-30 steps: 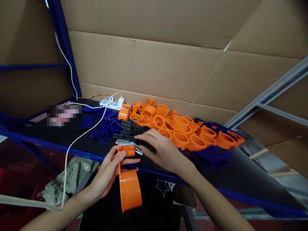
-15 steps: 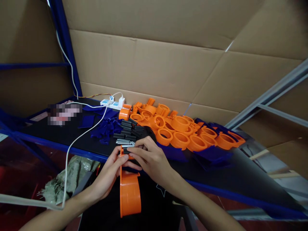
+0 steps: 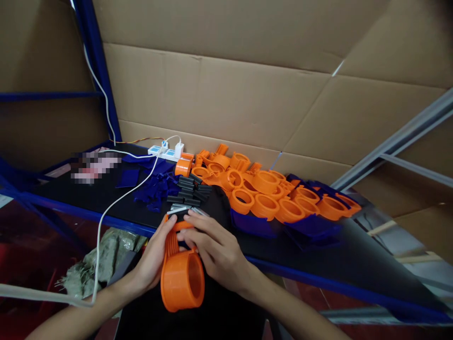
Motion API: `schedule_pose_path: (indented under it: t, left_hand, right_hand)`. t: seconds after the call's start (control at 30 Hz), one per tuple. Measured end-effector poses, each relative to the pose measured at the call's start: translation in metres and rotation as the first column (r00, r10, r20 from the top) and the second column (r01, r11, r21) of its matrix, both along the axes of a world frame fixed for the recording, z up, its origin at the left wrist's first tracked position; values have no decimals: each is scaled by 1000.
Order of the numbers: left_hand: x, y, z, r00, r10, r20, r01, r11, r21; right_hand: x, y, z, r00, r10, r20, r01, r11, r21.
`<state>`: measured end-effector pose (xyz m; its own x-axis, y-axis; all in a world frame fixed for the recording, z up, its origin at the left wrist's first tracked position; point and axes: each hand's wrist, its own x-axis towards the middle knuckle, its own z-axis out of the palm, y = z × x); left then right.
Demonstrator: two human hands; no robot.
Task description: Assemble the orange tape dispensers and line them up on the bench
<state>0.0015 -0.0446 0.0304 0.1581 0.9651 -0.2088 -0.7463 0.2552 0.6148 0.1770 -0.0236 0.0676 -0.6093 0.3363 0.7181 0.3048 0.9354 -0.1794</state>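
My left hand [image 3: 153, 259] grips an orange plastic tape-dispenser body [image 3: 181, 278] from the left, its round ring end towards me. Closed over the part's narrow top end is my right hand [image 3: 209, 245], fingertips pressing a small dark piece [image 3: 184, 218] there. Just beyond my fingers lie black bars [image 3: 187, 189] and grey toothed strips [image 3: 179, 208] on the black shelf [image 3: 106, 198]. A heap of orange ring parts [image 3: 269, 196] sits further right.
Dark blue plastic pieces [image 3: 155, 189] lie left of the black bars and under the orange heap. A white power strip [image 3: 164, 152] with a white cable [image 3: 106, 212] runs off the front edge. Cardboard sheets [image 3: 226, 94] back the shelf. A blue rail [image 3: 318, 283] edges it.
My right hand came back from the pile of bars to the top of the orange part. The part has tipped, its ring now facing me, and sits lower and nearer.
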Motion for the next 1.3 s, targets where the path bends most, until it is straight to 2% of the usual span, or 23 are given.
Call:
schedule_pose_path:
  t: [0.13, 0.3, 0.47, 0.6, 0.8, 0.93, 1.0, 1.1, 1.2, 1.23, 1.3]
  left_hand:
    - [0, 3, -4, 1000, 9, 15, -8, 1000, -19]
    - [-1, 1, -1, 1000, 6, 26, -5, 1000, -31]
    - [-2, -1, 3, 997, 77, -12, -77, 997, 15]
    - [-3, 0, 2, 999, 33, 31, -33, 999, 1]
    - [1, -7, 5, 995, 16, 103, -21, 999, 46]
    - [0, -11, 8, 994, -84, 76, 77, 994, 83]
    - [-2, -11, 9, 987, -150, 65, 143, 985, 94]
    - [-1, -12, 8, 980, -201, 0, 199, 970, 141]
    - [4, -16, 5, 939, -336, -73, 344, 907, 243]
    - [5, -18, 4, 916, -395, -76, 400, 874, 275]
    - [8, -21, 4, 898, -432, -89, 438, 851, 291]
  right_hand:
    - [2, 0, -5, 996, 30, 79, -35, 998, 59]
    - [2, 1, -7, 998, 37, 57, -38, 999, 8]
    - [8, 0, -1, 981, 96, 169, -114, 989, 97]
    - [13, -2, 4, 967, 126, 223, -157, 980, 125]
    - [9, -6, 4, 983, 135, 127, -140, 990, 31]
    - [10, -7, 5, 984, 179, 21, -179, 984, -9]
    - [13, -4, 9, 987, 148, -64, -150, 988, -31]
    - [14, 14, 19, 989, 40, -141, -58, 990, -132]
    - [1, 45, 29, 1000, -25, 3, 25, 979, -202]
    - [-8, 56, 30, 995, -9, 99, 28, 982, -189]
    - [-30, 73, 30, 952, 47, 301, -11, 993, -121]
